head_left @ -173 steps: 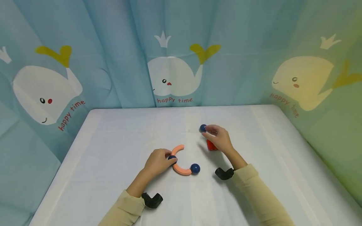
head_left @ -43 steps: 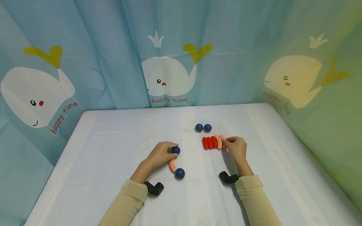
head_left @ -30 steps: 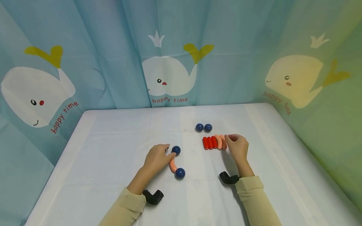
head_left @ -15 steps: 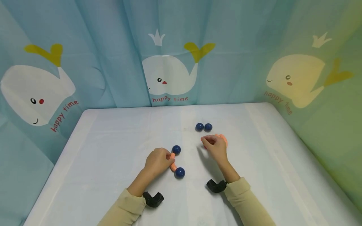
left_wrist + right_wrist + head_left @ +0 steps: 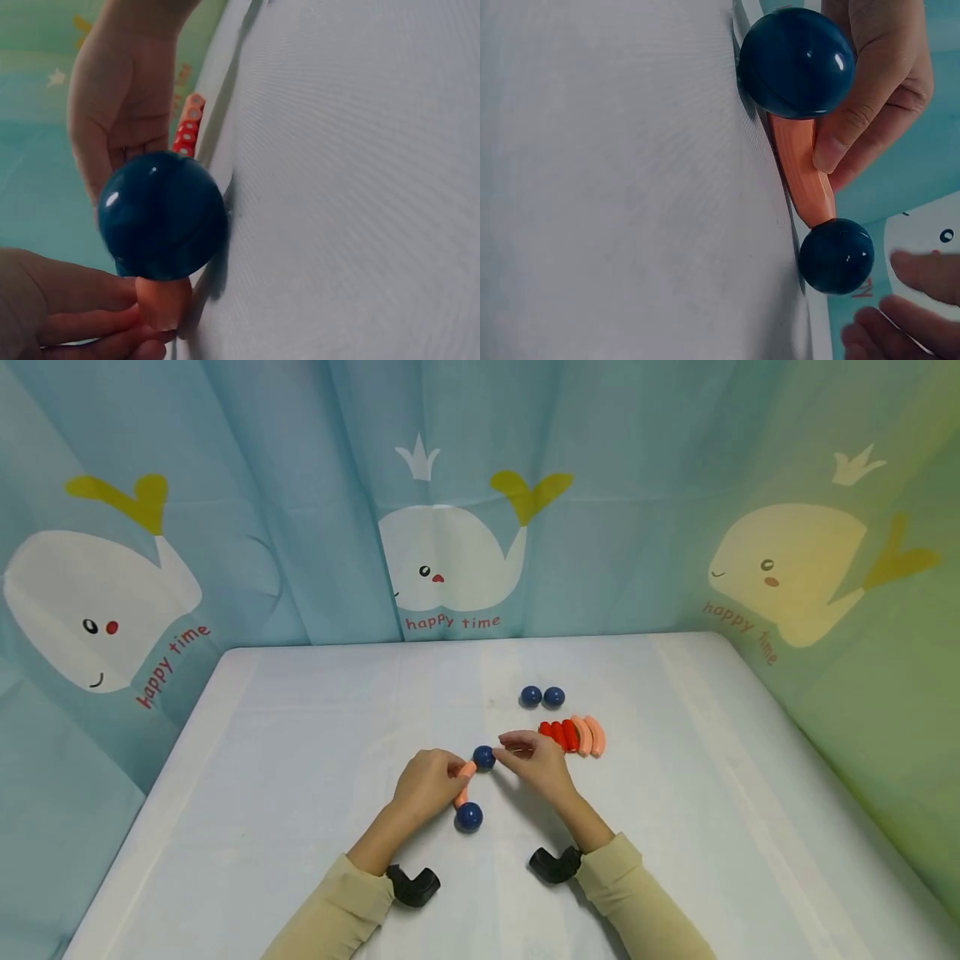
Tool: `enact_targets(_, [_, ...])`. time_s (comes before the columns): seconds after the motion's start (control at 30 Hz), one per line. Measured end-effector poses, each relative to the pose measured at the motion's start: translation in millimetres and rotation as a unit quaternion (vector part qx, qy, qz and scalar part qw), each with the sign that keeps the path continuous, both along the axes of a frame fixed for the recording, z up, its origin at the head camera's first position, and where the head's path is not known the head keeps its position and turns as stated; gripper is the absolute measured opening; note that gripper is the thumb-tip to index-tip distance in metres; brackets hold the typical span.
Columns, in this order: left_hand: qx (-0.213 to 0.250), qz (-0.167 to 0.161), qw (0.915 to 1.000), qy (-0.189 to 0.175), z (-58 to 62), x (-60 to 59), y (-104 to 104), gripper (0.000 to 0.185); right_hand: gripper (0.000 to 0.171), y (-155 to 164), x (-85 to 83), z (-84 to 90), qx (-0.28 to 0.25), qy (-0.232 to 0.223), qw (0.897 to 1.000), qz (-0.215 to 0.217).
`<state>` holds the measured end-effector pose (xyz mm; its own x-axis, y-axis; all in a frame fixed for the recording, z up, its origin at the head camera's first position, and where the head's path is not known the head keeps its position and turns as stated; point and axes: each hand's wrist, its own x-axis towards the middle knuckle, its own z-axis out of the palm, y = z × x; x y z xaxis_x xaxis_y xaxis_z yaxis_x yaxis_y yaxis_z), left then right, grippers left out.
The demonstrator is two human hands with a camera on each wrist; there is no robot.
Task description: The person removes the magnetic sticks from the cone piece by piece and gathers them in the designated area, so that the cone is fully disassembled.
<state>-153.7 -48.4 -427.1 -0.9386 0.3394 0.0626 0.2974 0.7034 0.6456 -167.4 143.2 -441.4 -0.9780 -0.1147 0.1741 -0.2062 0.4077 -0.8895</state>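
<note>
My left hand [image 5: 425, 785] pinches a curved orange stick [image 5: 802, 169] between thumb and fingers, low over the white table. A blue ball sits at each end of the stick: the near ball [image 5: 468, 817], large in the left wrist view, and the far ball [image 5: 836, 256]. My right hand [image 5: 540, 766] is just right of the far ball, thumb and fingers spread towards it. In the right wrist view a small gap separates those fingers [image 5: 930, 277] from the ball.
Right of centre lies a row of red rods [image 5: 570, 735], partly behind my right hand, and two curved orange sticks [image 5: 592, 737]. Behind the row are two loose blue balls [image 5: 531, 696]. A whale-print curtain [image 5: 330, 568] hangs past the white table's [image 5: 337, 693] far edge.
My right hand has left the row of sticks and come left to the far ball. My left hand has let go of that ball and now pinches the stick, which has turned slightly.
</note>
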Motion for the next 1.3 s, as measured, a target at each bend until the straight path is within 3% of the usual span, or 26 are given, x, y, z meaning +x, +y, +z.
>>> enact_targets(0.13, [0.012,0.001,0.9999,-0.004,-2.1,-1.1,0.9,0.017,0.036,-0.4,0.9,-2.8,0.029,-0.015,0.998,0.051])
enact_targets(0.27, [0.027,0.006,0.9995,-0.014,-3.6,-1.5,1.5,0.019,0.039,-1.9,1.8,-3.6,0.052,-0.001,0.995,0.090])
enact_targets(0.67, [0.042,0.000,0.9991,-0.007,-3.8,-0.9,2.6,0.018,0.036,-2.6,2.3,-2.0,0.075,0.040,0.991,0.103])
enact_targets(1.0, [0.035,0.012,0.9992,-0.011,-8.0,-0.9,-1.0,0.023,0.039,26.9,-10.9,10.7,0.082,0.087,0.993,-0.016])
enact_targets(1.3, [0.043,0.010,0.9989,-0.018,-7.1,-0.8,-0.5,0.026,0.041,73.4,-33.1,27.5,0.085,0.016,0.990,-0.114])
